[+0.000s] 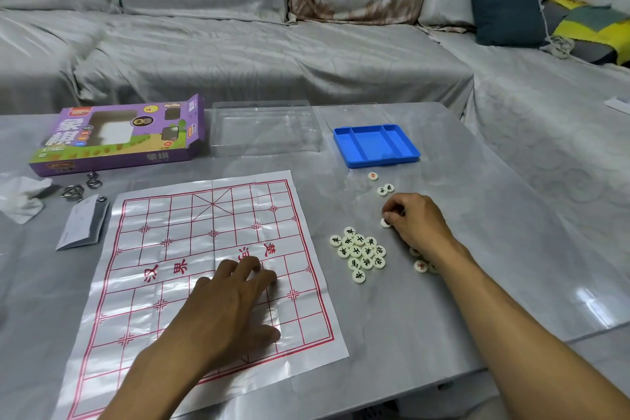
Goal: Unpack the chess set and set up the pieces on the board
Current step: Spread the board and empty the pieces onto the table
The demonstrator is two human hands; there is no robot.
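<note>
Your left hand (235,303) lies flat on the thin, creased board sheet (208,249), pinning it. Your right hand (412,220) pinches one small disc (386,222) at its rim, right of the board. Those light, slick pieces (359,251) probably skid, so grab edges.

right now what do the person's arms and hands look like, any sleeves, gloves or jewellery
Both arms are bare as far as the frame shows: no sleeves in view. The left hand and right hand wear no gloves. No watch, bracelet or ring shows on either wrist or on the visible fingers, and there are no markings or cables.
</note>
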